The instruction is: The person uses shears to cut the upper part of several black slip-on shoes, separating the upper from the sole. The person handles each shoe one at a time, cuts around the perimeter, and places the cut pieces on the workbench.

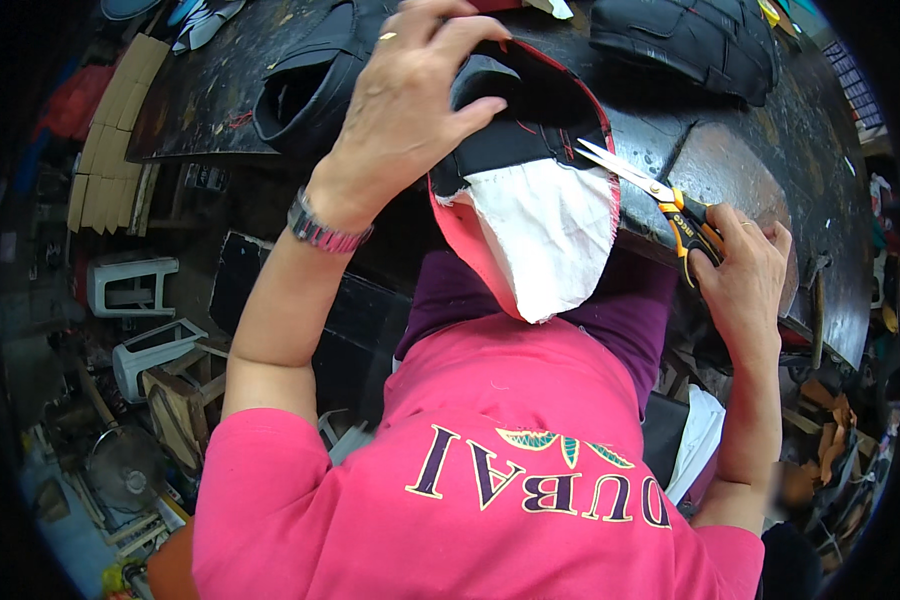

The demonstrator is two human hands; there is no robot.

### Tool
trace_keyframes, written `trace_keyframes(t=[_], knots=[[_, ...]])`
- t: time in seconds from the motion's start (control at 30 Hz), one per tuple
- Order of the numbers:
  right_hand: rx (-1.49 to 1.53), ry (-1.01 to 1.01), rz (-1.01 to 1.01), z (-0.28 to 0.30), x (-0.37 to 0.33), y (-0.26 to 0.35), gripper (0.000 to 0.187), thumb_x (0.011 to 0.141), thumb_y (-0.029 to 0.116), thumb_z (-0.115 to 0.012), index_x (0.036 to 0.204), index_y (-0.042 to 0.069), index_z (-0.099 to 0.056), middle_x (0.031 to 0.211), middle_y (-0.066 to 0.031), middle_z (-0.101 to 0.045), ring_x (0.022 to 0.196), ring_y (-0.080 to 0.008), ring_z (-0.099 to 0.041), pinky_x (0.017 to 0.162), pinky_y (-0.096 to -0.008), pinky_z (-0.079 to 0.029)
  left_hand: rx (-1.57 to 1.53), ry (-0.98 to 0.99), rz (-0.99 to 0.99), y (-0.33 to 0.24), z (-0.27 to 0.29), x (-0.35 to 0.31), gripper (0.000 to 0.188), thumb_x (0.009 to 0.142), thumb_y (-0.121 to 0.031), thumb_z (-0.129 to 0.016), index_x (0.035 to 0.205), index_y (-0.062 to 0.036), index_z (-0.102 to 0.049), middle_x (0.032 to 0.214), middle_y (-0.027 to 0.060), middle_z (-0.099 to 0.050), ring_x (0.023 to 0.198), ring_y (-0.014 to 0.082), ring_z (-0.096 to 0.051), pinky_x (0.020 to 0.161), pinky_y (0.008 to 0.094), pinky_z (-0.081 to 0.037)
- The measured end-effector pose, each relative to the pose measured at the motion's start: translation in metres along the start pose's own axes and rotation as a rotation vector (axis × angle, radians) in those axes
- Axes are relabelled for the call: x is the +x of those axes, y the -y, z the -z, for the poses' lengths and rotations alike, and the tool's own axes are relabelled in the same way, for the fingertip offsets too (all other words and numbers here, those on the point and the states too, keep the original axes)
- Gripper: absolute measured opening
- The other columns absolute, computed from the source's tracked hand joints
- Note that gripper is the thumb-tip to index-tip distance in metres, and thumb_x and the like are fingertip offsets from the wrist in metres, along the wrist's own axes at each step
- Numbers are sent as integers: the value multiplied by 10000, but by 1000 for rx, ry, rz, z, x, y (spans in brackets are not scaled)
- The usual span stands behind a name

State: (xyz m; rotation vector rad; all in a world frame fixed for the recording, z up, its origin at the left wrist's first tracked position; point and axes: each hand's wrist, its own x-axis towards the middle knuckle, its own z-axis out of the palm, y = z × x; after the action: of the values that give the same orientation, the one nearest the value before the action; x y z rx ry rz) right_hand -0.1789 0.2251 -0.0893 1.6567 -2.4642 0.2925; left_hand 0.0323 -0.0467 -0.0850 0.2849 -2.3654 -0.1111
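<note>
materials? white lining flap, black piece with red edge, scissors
White lining flap: looks like woven cloth, matte, with frayed threads along its cut edge. Black piece held by the left hand: probably leather or synthetic leather, smooth with a faint sheen; red trim and stitching at the rim; cannot tell which. Scissors in the right hand: shiny metal blades, orange-and-black handles, likely plastic.

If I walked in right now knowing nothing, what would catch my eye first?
Probably the white cloth lining hanging from a black shoe upper at the centre, steadied from above by the left hand. At its right edge, the right hand holds orange-handled scissors with their blades at the red trim. More black uppers lie on the dark workbench behind.
</note>
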Motion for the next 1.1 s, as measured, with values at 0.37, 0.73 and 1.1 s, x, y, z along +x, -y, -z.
trace_keyframes(t=[0.37,0.73,1.1], knots=[[179,162,-101,-18,10,6,256,758,128,-778,946,41,-627,795,-119,-670,769,-286,-612,851,-395,-406,-605,336,898,-6,14,-83,1062,752,-259,-876,1589,-51,-257,1289,245,-524,814,173,-698,729,309,-572],[764,75,-665,-39,-59,33,327,807,128,-849,964,-8,-596,725,-25,-601,648,-72,-510,580,-245,-448,-973,141,998,-18,4,-102,934,856,-51,-766,1600,-32,-200,1336,169,-520,915,167,-696,690,266,-572],[887,100,-597,-64,-36,61,206,874,69,-753,928,-13,-571,717,10,-555,652,-48,-478,571,-225,-416,-1095,97,990,-22,-1,-115,921,847,0,-746,1594,1,-206,1457,178,-493,1148,210,-639,952,330,-554]])
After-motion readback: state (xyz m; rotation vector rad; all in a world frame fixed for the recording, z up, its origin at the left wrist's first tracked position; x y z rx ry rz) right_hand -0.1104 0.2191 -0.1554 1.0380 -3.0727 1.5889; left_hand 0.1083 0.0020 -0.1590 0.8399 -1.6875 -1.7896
